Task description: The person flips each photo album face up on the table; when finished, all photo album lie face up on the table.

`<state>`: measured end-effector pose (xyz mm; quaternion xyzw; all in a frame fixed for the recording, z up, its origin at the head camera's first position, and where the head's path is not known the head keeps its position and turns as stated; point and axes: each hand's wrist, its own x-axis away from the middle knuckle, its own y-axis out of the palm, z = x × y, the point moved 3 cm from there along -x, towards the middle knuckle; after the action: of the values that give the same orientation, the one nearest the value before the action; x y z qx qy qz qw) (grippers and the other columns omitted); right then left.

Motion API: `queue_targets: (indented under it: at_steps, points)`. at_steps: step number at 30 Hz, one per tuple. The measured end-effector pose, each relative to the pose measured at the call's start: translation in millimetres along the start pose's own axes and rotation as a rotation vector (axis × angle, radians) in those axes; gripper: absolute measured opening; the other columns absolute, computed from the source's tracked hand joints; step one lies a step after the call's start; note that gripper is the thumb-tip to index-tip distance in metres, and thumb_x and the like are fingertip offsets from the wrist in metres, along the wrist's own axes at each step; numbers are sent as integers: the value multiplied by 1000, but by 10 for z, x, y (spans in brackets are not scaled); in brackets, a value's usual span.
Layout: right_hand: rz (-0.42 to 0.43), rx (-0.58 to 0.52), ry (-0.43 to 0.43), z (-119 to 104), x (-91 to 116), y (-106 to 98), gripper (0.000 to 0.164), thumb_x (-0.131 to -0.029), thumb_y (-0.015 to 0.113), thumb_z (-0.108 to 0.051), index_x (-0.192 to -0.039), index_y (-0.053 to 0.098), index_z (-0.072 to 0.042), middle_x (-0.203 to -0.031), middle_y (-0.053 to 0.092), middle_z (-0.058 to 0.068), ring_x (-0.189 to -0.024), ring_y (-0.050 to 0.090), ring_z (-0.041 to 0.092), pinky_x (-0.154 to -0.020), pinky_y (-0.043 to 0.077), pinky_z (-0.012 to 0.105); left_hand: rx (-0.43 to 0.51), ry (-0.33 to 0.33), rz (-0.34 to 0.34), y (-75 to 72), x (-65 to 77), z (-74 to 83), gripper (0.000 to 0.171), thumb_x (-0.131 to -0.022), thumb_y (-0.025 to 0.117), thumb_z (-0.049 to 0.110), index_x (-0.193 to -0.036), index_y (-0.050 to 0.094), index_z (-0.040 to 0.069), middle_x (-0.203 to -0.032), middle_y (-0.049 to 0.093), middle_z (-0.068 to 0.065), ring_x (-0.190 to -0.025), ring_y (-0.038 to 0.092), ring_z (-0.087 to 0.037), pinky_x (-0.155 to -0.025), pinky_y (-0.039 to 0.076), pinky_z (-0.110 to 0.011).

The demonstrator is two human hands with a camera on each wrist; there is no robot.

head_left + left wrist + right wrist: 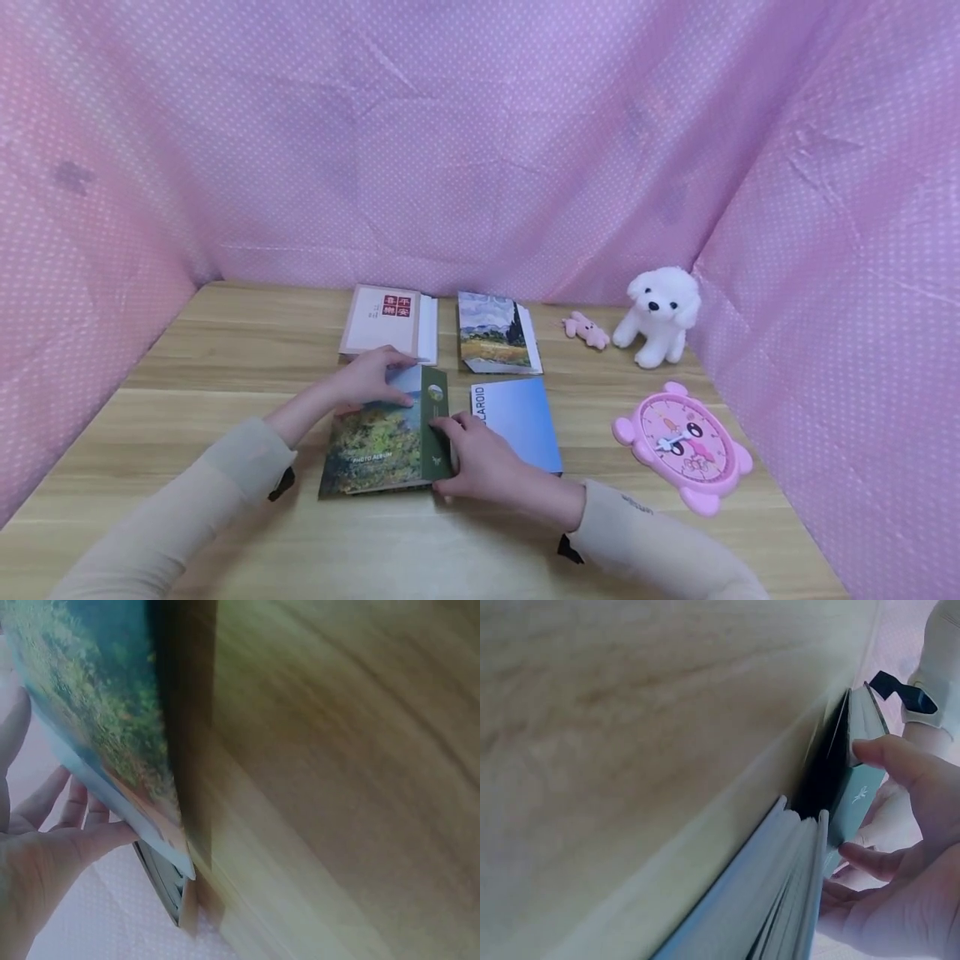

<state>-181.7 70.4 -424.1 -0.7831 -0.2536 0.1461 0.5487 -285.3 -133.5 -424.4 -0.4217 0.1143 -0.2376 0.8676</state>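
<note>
A photo album [378,446] with a painted landscape cover and a green spine strip lies on the wooden table. My left hand [367,379] holds it at the far edge, one digit over the cover and the others beyond the edge. At the spine side, my right hand [483,454] grips the album, its thumb at the near page edge and a finger on the green strip [861,796]. A blue Polaroid album [517,421] lies just right, partly covered by the right hand; its page edges [780,900] show in the right wrist view.
Behind lie a white album with red characters [382,325] and a painted-cover album [491,333]. To the right are a small pink plush [587,330], a white toy dog [660,317] and a pink toy clock [686,446]. Pink dotted cloth [465,150] surrounds the table [187,392].
</note>
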Motion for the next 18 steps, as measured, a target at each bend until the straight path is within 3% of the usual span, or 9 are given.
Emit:
queue_targets:
  at_steps: [5,12,18]
  points:
    - [35,-33,-33,-27,50,-106,80,-68,82,-42,-136,47,-18,-121,52,7,-95,53,14,-72,52,22,17,44,28,-13,22,3,75,-72,79,45,-130,55,6,-120,58,-11,-110,55,-30,-94,47,-45]
    - [91,-31,-103,-26,88,-185,80,-70,78,-49,-137,45,-19,-121,52,5,-95,53,12,-75,52,22,108,35,55,-14,38,7,75,-72,78,47,-130,53,7,-118,58,-8,-113,53,-28,-97,46,-45]
    - [131,-101,-120,-37,136,-259,75,-74,76,-48,-136,45,-18,-136,44,8,-109,53,17,-84,53,28,232,24,77,-47,52,34,72,-73,80,39,-131,51,9,-115,58,-9,-113,54,-30,-97,46,-48]
